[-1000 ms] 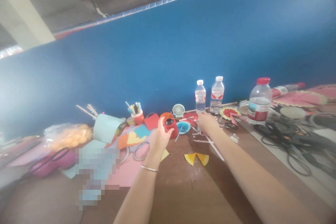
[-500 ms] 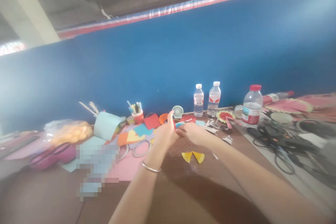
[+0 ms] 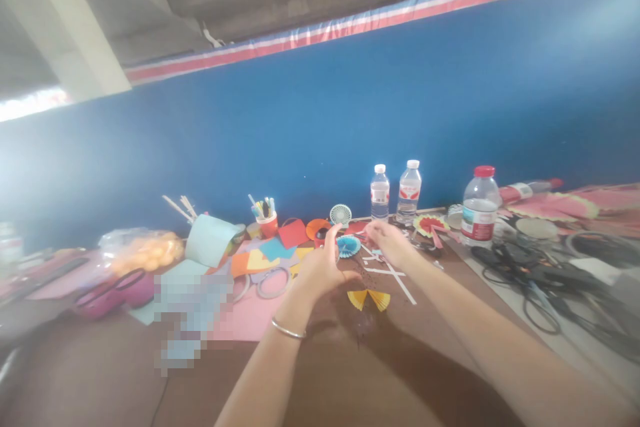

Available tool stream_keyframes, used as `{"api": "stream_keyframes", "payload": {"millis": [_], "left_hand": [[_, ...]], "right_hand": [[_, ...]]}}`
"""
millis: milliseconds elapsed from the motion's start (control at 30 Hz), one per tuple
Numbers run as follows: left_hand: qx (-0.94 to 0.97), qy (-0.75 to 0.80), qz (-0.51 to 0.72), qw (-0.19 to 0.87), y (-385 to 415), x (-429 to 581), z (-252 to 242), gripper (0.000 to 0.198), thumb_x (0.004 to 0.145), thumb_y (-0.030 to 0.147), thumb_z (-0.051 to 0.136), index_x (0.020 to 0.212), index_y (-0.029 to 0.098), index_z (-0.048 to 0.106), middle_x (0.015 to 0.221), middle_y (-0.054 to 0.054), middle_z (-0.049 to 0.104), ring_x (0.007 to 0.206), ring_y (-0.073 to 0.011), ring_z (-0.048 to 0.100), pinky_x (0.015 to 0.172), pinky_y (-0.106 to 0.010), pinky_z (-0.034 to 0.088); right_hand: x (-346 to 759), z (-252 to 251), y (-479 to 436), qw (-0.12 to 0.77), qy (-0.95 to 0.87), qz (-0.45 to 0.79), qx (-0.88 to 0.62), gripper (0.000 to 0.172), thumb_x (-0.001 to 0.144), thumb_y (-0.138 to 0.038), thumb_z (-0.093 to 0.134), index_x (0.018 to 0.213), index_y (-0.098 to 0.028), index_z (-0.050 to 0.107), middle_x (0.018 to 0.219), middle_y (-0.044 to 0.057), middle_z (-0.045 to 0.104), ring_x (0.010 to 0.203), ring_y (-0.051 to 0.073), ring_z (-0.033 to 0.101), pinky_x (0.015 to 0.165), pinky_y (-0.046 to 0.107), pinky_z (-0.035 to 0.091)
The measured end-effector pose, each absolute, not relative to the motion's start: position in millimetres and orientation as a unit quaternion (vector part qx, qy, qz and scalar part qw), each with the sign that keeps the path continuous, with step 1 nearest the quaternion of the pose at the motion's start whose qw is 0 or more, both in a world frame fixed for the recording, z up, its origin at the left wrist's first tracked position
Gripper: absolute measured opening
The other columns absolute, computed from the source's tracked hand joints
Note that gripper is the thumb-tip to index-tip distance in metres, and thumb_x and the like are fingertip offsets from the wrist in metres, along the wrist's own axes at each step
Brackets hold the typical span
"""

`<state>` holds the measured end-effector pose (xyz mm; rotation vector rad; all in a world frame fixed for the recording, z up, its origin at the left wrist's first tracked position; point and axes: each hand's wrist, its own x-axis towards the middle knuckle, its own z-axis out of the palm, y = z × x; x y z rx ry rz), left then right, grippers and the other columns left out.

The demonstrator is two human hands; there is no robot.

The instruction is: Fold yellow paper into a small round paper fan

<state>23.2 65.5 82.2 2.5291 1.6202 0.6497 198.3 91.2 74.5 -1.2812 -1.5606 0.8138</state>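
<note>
Left hand (image 3: 323,270): open, fingers spread upward, thumb out, holding nothing.
Right hand (image 3: 389,243): loosely curled over white paper strips (image 3: 395,273); I cannot tell whether it pinches one.
Blue paper rosette (image 3: 349,246): lies flat between both hands, just beyond the left fingertips.
Handling: pleated paper probably crushes easily, so lift by the rim with light fingertips.
Yellow pleated fans (image 3: 369,299): nearer the body, under the gap between the hands.
Red cup (image 3: 269,225): left of the left hand, holds pens (image 3: 263,207).
Small water bottles (image 3: 380,191): beyond the right hand, capped; fill unclear.
Large bottle (image 3: 477,210): right of the right hand, red cap, partly full.
Plastic bag (image 3: 143,250): far left, orange-yellow contents, unclear what.
</note>
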Motion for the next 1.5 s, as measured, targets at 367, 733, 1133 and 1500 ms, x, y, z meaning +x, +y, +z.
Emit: {"api": "stream_keyframes", "payload": {"millis": [367,733,1133,1500], "left_hand": [[0.834,0.533,0.107,-0.093,72.7,25.1,73.1,0.087,0.068,0.048,0.051,0.134,0.013,0.006,0.072,-0.008,0.062,0.063,-0.0231,0.059,0.056,-0.026,0.037],[0.805,0.535,0.250,0.063,75.0,17.2,57.4,0.044,0.073,0.043,0.051,0.111,0.024,0.046,0.084,-0.002,0.063,0.076,-0.0183,0.058,0.063,-0.024,0.040],[0.735,0.542,0.368,0.173,98.1,-2.7,27.5,0.026,0.081,0.032,0.037,0.077,0.019,0.059,0.079,0.001,0.063,0.076,-0.0140,0.056,0.071,-0.024,0.041],[0.718,0.563,0.369,0.176,100.1,-4.9,27.2,0.026,0.079,0.030,0.037,0.076,0.017,0.059,0.074,0.000,0.062,0.072,-0.0144,0.055,0.067,-0.025,0.041]], "right_hand": [[162.9,49.0,77.3,0.339,-0.580,0.641,-0.370,0.017,0.060,-0.032,0.065,0.067,-0.017,0.064,0.062,0.001,0.061,0.061,0.016,0.058,0.060,0.030,0.048],[171.6,50.1,100.0,0.444,-0.625,0.531,-0.361,0.015,0.061,-0.028,0.061,0.058,-0.014,0.058,0.051,-0.003,0.055,0.050,0.010,0.050,0.053,0.024,0.039],[238.4,38.5,150.1,0.740,-0.342,0.414,-0.405,0.014,0.056,-0.031,0.051,0.057,-0.019,0.044,0.050,-0.005,0.047,0.042,0.008,0.043,0.045,0.021,0.037],[308.6,60.4,148.0,0.734,-0.315,0.178,-0.574,0.015,0.060,-0.022,0.046,0.073,-0.017,0.051,0.075,0.006,0.055,0.062,0.017,0.051,0.052,0.030,0.040]]}}
